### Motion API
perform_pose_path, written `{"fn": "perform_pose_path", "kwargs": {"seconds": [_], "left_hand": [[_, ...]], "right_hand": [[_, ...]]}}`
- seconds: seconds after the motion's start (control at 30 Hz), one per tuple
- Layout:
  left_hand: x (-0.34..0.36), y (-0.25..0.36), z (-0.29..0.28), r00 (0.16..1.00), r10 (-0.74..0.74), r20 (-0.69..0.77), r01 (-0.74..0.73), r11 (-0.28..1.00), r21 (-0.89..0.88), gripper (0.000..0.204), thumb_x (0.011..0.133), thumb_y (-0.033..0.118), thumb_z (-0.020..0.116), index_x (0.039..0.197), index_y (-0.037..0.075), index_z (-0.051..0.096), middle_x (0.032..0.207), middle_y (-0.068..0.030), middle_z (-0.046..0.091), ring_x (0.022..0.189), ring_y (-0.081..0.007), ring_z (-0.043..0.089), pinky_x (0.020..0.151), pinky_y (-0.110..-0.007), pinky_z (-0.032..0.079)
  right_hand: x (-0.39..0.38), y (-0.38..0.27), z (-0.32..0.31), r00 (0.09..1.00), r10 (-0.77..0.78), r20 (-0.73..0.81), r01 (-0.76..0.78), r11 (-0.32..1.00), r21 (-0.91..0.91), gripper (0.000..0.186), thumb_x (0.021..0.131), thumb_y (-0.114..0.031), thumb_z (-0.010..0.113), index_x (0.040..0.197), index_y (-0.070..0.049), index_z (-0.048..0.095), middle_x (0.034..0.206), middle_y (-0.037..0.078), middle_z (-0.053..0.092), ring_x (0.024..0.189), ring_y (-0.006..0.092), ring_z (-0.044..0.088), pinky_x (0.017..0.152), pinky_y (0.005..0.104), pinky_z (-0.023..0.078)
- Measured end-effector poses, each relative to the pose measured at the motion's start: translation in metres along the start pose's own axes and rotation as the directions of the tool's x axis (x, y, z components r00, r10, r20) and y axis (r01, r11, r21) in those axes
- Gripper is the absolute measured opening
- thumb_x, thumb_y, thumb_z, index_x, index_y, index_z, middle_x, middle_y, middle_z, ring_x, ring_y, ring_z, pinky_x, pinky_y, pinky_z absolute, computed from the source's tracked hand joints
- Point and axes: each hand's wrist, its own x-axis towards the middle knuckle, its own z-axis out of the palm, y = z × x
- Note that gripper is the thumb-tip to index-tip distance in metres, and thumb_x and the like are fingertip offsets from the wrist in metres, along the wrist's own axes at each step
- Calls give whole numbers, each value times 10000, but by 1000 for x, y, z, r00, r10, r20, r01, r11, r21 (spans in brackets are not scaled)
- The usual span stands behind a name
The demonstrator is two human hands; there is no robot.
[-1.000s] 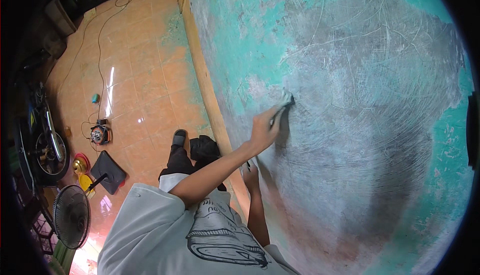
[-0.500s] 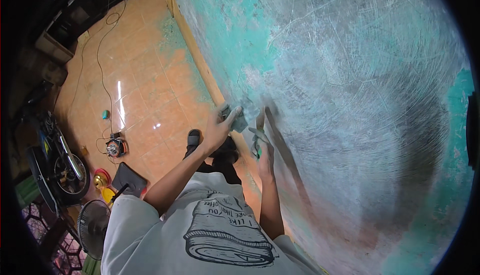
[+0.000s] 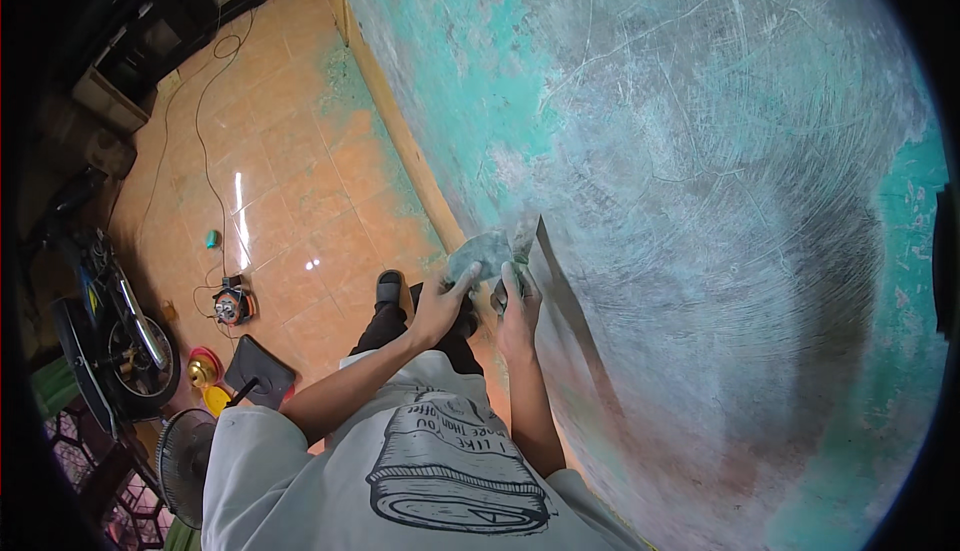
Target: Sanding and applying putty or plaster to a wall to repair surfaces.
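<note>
The left hand (image 3: 442, 309) pinches a dusty sheet (image 3: 475, 253) near its lower edge, seemingly to keep it spread; the right hand (image 3: 516, 319) grasps a partly hidden, blade-like tool (image 3: 522, 241). Both are near the scratched wall (image 3: 660, 201), above the wall-side edge of the floor (image 3: 275, 176).

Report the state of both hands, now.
Left hand: closed, holding a grey-green sheet.
Right hand: closed, holding a flat-bladed tool.

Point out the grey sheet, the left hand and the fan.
Grey sheet (image 3: 483, 251): head view, middle of its dusty face.
Left hand (image 3: 437, 309): head view, middle of the hand.
Fan (image 3: 186, 466): head view, on the round grille.
</note>
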Motion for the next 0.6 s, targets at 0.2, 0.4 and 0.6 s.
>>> {"fn": "perform_pose_path", "kwargs": {"seconds": [0.2,0.4,0.6], "left_hand": [[40,35,0,922,357,-152,-325,925,198,272,985,185,626,1143,-36,633,922,-76,703,835,-120,604,719,-290,489],[91,134,24,517,844,-142,-707,515,485,296,853,-40,617,1144,-6,659,1136,-171,653,862,-329,653,744,-367,519],[92,180,73,381,921,79,-841,310,443,650,742,-89,645,1363,81,550,1423,-185,523,1209,-365,582,959,-384,538]], "right_hand": [[-2,18,-18,999,-16,50,29,960,-277,311,1014,-315,567,1134,-48,671,698,-80,390,610,25,349,532,233,259],[-13,50,-45,999,50,-2,-48,956,-290,277,1017,-299,561,1116,-66,674,702,-82,382,597,23,342,531,222,275],[-12,65,-54,999,-21,40,35,918,-396,222,1011,-227,561,1101,-57,671,721,-83,403,604,26,348,526,218,288]]}}
